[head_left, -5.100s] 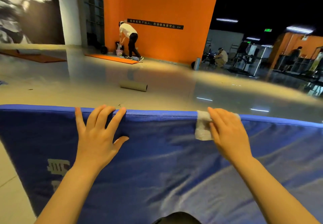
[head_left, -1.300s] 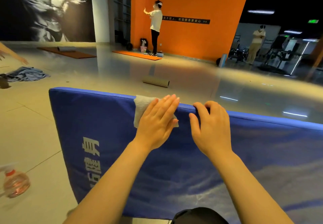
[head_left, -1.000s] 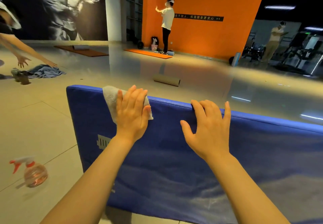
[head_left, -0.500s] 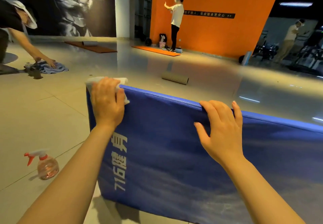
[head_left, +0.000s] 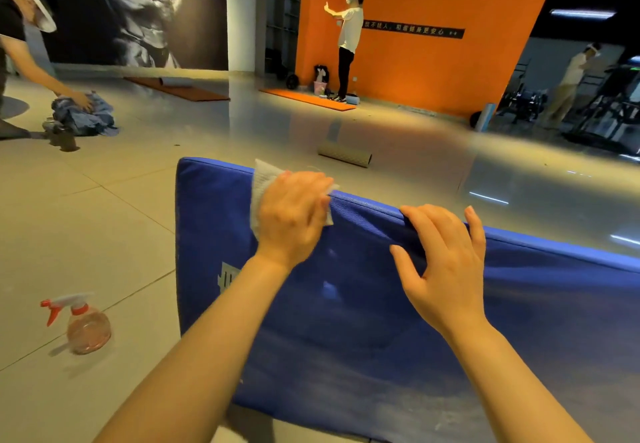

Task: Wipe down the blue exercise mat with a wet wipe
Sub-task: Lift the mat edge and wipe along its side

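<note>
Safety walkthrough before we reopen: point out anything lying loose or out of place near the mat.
A spray bottle stands loose on the floor left of the blue mat, and a rolled mat lies alone on the floor beyond it. Nothing looks spilled or damaged.

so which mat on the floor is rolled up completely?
The grey rolled mat just beyond the blue exercise mat. The orange mat lies flat; the brown mat is only part-rolled.
</note>
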